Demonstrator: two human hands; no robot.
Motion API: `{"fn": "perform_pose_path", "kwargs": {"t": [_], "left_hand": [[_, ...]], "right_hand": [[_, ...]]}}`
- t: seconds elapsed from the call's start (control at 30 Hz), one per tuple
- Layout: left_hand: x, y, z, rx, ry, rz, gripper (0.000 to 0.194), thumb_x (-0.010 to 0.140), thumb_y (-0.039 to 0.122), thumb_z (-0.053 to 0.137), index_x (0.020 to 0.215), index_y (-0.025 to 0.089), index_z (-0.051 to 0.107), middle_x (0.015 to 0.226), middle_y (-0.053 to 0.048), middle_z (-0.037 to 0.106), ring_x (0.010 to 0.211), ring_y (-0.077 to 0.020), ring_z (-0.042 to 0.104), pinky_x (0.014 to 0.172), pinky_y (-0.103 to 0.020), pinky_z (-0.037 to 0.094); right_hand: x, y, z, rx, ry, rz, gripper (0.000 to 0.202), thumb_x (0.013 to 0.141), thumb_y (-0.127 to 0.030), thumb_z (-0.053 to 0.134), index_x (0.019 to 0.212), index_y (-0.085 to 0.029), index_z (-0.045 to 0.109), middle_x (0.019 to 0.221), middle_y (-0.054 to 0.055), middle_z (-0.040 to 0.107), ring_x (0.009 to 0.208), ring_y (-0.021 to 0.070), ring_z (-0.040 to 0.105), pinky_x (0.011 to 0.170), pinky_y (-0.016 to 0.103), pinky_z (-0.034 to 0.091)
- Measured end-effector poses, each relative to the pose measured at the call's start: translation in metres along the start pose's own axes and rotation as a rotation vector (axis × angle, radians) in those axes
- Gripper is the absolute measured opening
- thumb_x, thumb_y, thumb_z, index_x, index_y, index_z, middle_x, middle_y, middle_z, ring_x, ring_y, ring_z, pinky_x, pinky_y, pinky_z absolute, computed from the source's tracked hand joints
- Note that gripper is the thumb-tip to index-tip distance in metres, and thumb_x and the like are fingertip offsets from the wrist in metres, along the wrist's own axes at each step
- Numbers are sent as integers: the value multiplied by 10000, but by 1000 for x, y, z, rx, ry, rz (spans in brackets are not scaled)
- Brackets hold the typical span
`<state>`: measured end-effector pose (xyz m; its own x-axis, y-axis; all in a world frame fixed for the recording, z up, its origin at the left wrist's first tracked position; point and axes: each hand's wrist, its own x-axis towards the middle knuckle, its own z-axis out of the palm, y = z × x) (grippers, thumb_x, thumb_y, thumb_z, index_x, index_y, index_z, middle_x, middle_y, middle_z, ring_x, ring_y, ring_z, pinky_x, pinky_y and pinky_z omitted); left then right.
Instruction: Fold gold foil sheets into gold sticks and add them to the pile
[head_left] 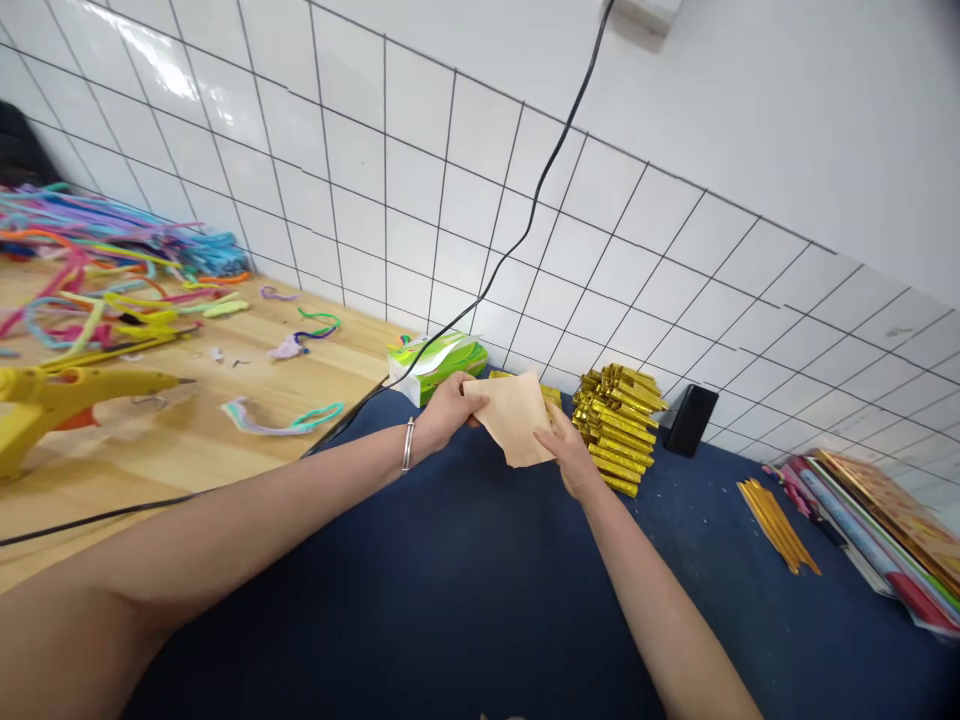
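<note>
A small sheet of tan paper (513, 420) is held up over the dark blue table surface, spread between both hands. My left hand (448, 412) pinches its left upper corner, thumb on top. On the opposite edge, my right hand (567, 448) grips the paper with the thumb in front and the other fingers behind it. Just behind the paper are a green and white tissue pack (442, 362) and a few gold pieces partly hidden by the sheet. A stack of shiny gold rolls (616, 425) lies to the right of my right hand.
A black phone (691, 420) leans against the tiled wall. Orange sticks (778, 525) and a pile of books (885, 540) lie at right. On the wooden table (247, 470) are a yellow glue gun (90, 395) and colourful pipe cleaners (127, 235). A black cable (534, 205) crosses behind.
</note>
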<state>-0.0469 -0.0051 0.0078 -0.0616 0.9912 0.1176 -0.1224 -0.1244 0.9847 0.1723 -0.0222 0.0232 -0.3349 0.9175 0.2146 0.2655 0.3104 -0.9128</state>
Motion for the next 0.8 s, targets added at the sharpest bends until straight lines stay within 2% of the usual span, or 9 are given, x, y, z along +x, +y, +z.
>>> {"fn": "perform_pose_path", "kwargs": {"t": [0.13, 0.23, 0.3, 0.4, 0.47, 0.57, 0.67, 0.7, 0.8], "left_hand": [[-43, 2, -24, 39, -170, -195, 336, 651, 302, 719, 892, 161, 531, 733, -28, 597, 595, -142, 587, 492, -249, 478], [-64, 16, -49, 187, -620, -378, 321, 702, 409, 680, 907, 174, 605, 769, -51, 647, 662, -185, 630, 538, -262, 491], [-68, 26, -63, 395, -688, -260, 262, 737, 428, 643, 828, 182, 645, 734, -40, 644, 678, -185, 624, 572, -255, 481], [-69, 30, -70, 666, -517, 107, 205, 771, 399, 606, 832, 213, 666, 795, -33, 634, 789, -192, 601, 736, -281, 468], [-68, 25, -65, 724, -501, 256, 217, 800, 375, 569, 928, 229, 667, 941, -50, 633, 916, -215, 581, 870, -320, 430], [-66, 10, -52, 682, -669, 359, 249, 772, 336, 619, 1003, 253, 660, 1170, -58, 590, 1106, -248, 530, 1000, -351, 354], [-63, -5, -45, 675, -765, 415, 372, 762, 328, 646, 1131, 285, 619, 1291, -53, 535, 1246, -272, 440, 1081, -380, 253], [-61, -8, -45, 701, -790, 424, 408, 781, 340, 629, 1184, 296, 590, 1324, -52, 512, 1271, -276, 416, 1095, -392, 223], [-59, -12, -50, 822, -859, 451, 506, 823, 414, 574, 1310, 314, 480, 1415, -54, 420, 1329, -288, 338, 1112, -422, 158]], "right_hand": [[-16, 18, -8, -44, -73, 73, 464, 752, -378, 588, 1183, -210, 573, 1091, 32, 648, 958, 227, 612, 805, 343, 497], [-19, 25, -12, -269, -218, 65, 308, 752, -328, 567, 1019, -207, 665, 933, -2, 681, 860, 205, 613, 751, 305, 478], [-17, 27, -11, -359, -274, 49, 256, 744, -292, 568, 955, -209, 687, 870, -15, 682, 814, 191, 605, 729, 285, 460], [-7, 27, -3, -360, -310, 36, 229, 743, -264, 566, 926, -211, 694, 823, -27, 673, 772, 173, 599, 702, 267, 446], [2, 26, 5, -356, -375, 17, 235, 760, -253, 550, 945, -221, 690, 848, -27, 674, 793, 174, 606, 709, 269, 452], [10, 22, 17, -481, -340, -72, 331, 763, -225, 558, 1082, -239, 647, 993, 3, 666, 926, 208, 596, 830, 332, 455], [7, 17, 26, -730, -37, -227, 479, 772, -225, 579, 1250, -217, 547, 1191, 86, 583, 1140, 275, 480, 1017, 442, 340], [2, 16, 29, -773, -10, -272, 483, 801, -239, 557, 1281, -215, 519, 1234, 100, 553, 1180, 277, 448, 1046, 450, 309], [-15, 17, 33, -812, -200, -321, 477, 880, -330, 476, 1347, -242, 442, 1333, 86, 487, 1241, 248, 409, 1075, 429, 297]]}}
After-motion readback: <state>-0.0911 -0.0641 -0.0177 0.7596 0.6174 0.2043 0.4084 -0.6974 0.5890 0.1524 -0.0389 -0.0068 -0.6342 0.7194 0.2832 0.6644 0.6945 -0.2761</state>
